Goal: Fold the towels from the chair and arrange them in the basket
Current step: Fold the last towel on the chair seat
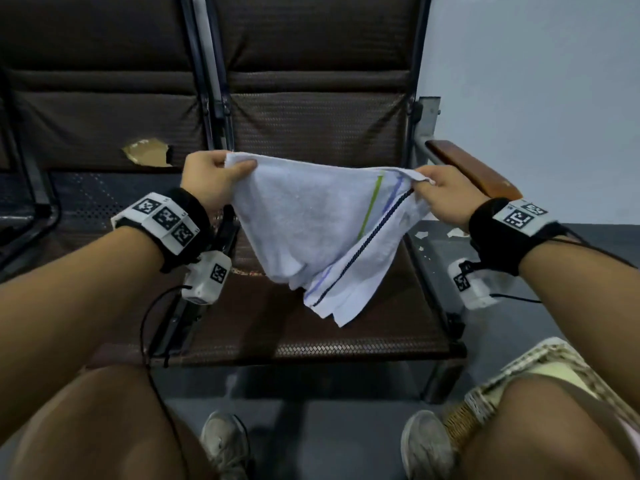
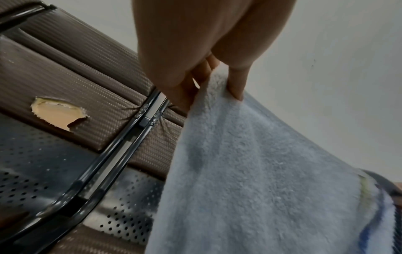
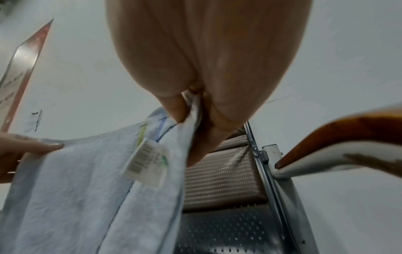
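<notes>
A white towel (image 1: pixel 311 223) with green, blue and dark stripes hangs in the air above the brown chair seat (image 1: pixel 263 327). My left hand (image 1: pixel 221 174) pinches its upper left corner and my right hand (image 1: pixel 433 192) pinches its upper right corner, so the cloth droops to a point between them. The left wrist view shows thumb and fingers clamped on the terry edge of the towel (image 2: pixel 250 171). In the right wrist view the towel (image 3: pixel 71 189) carries a barcode label (image 3: pixel 145 163) just below the pinch. A woven basket (image 1: pixel 512 386) sits low at the right, partly behind my right knee.
The chair's wooden armrest (image 1: pixel 474 171) lies right behind my right hand. The neighbouring seat's backrest has a torn patch (image 1: pixel 147 152). A pale wall (image 1: pixel 536 81) rises at the right. My knees and shoes fill the bottom of the head view.
</notes>
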Action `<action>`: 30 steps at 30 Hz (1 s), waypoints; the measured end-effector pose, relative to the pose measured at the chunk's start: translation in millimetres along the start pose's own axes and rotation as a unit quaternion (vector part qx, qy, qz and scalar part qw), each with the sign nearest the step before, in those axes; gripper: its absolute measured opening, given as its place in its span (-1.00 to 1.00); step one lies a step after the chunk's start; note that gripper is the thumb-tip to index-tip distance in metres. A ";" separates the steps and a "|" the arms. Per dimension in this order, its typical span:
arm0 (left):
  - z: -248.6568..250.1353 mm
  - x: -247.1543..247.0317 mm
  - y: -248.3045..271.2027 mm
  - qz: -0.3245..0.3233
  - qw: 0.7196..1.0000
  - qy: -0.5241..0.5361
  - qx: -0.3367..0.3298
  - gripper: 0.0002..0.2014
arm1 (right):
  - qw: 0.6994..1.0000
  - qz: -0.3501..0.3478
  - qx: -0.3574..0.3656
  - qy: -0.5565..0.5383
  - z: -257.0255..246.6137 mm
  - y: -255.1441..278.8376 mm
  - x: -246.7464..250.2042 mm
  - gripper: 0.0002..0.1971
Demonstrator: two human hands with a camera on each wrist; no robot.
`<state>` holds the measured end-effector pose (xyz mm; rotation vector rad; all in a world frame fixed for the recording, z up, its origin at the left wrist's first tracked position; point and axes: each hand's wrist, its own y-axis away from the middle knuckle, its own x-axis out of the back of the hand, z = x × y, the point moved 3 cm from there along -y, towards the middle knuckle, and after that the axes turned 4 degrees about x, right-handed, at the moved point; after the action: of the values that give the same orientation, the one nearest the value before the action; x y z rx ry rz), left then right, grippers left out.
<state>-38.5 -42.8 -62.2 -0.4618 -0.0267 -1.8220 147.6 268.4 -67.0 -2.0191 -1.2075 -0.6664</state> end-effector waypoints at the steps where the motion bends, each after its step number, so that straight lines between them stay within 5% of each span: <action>1: 7.3 2.1 -1.7 0.003 1.000 0.001 -0.001 -0.78 | 0.999 0.018 -0.019 -0.022 -5.6 -2.6 5.3 -0.71; 7: 34.9 8.1 -12.2 0.060 0.998 -0.012 -0.008 -0.64 | 0.998 0.038 -0.043 0.031 -33.1 -12.9 27.9 -0.67; 11: 39.9 4.8 -19.4 0.073 0.996 0.033 0.034 -0.56 | 0.979 0.067 -0.127 -0.147 -37.5 -10.8 34.5 -0.68; 14: 50.7 -12.8 -13.9 0.078 0.985 0.139 0.069 -0.76 | 0.952 0.076 -0.146 -0.258 -45.3 -9.4 31.7 -0.67; 17: 68.6 -45.1 6.1 0.013 0.971 0.223 0.091 -0.73 | 0.932 0.040 -0.146 -0.330 -64.6 -8.2 21.7 -0.80; 22: 94.1 -94.2 49.5 -0.135 0.972 0.191 0.038 -0.76 | 0.924 -0.026 -0.131 -0.357 -103.9 -4.1 -1.1 -0.69; 25: 101.7 -102.6 59.2 -0.163 0.969 0.181 0.027 -0.84 | 0.924 -0.060 -0.137 -0.353 -110.6 0.0 -6.6 -0.55; 30: 85.5 -93.7 46.9 -0.170 0.953 0.223 0.110 -0.68 | 0.925 -0.036 -0.151 -0.345 -100.6 1.3 -9.2 -0.77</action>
<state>51.5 50.6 -24.0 0.1296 0.0013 -2.1965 136.6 185.7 -10.0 -2.5966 -1.6563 -0.1588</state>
